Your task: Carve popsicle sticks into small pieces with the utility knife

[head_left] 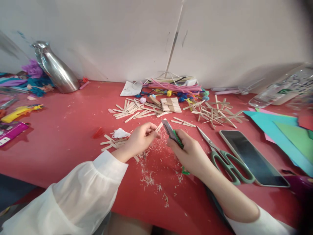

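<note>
Pinching craft stick [159,126] between clamped fingertips of left hand [142,137], just left of utility knife [170,132]; slanting lengthwise away-right to beside blade, can't tell if touching. Gripping knife in right hand [192,152], closed round handle.

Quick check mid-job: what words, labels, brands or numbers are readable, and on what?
None reads with certainty.
Magenta package: pale marking at the left edge, too blurred.
Clear bottle: green mark and dark print, too blurred.
White paper: any marks too faint.
</note>
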### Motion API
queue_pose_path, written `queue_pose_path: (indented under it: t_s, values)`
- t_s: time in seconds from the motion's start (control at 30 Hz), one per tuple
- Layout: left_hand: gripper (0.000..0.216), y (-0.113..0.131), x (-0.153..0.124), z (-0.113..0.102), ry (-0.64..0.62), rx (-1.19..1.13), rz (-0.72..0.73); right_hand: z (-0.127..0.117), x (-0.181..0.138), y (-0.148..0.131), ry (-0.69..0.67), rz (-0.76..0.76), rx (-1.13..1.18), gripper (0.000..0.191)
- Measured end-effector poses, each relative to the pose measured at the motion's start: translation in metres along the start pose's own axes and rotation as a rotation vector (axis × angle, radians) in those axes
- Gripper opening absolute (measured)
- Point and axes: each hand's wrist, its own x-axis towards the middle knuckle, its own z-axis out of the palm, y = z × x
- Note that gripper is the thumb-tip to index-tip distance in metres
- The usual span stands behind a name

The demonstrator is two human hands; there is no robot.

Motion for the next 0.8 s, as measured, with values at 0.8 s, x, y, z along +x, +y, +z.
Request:
queue_pose_path:
  t_s: [0.8]
  values:
    - [0.027, 0.0062, -0.0054, -0.0006, -0.191, -0.021, 0.001, -0.0070, 0.0062, -0.0030, 0.019, 0.247, 0.534, 0.029]
